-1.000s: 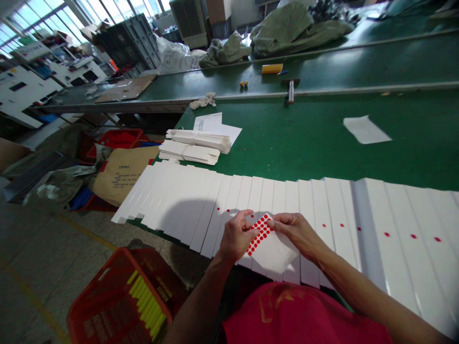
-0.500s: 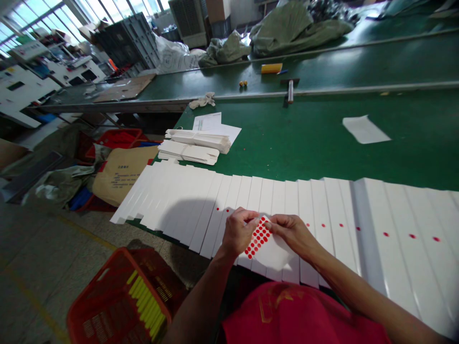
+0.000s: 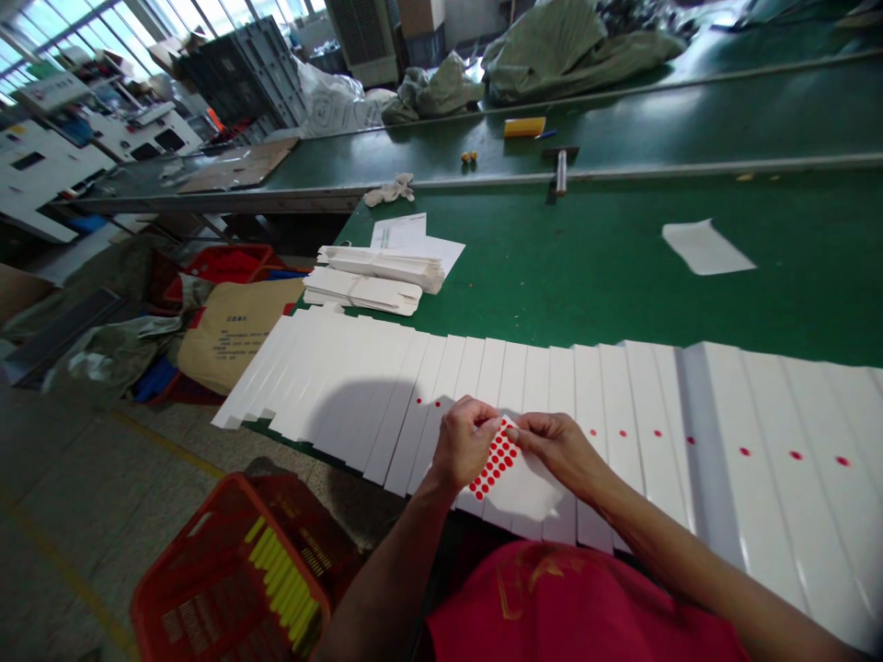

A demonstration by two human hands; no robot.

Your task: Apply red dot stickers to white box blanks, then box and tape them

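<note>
Between my two hands is a white sheet of round red dot stickers (image 3: 494, 469), tilted above the row of cartons. My left hand (image 3: 466, 439) is closed in a pinch at the sheet's upper left edge. At its upper right corner, my right hand (image 3: 556, 443) pinches the sheet between thumb and forefinger. Whether a loose sticker is at the fingertips cannot be made out. Beneath both hands, flat white cartons (image 3: 376, 386) lie overlapped in a long row. Several bear a single red dot (image 3: 658, 433), to the right and just left of my hands; the far left ones show none.
Two banded bundles of folded white cartons (image 3: 365, 290) lie behind the row, by some papers (image 3: 407, 232). A red crate (image 3: 227, 570) with yellow pieces stands on the floor at left. Farther back are a scraper-like tool (image 3: 561, 173), a yellow roll (image 3: 524, 127) and a paper piece (image 3: 707, 248).
The sticker sheet has shifted very slightly down and left in my fingers. Both hands hold nearly the same place, and the cartons look unchanged.
</note>
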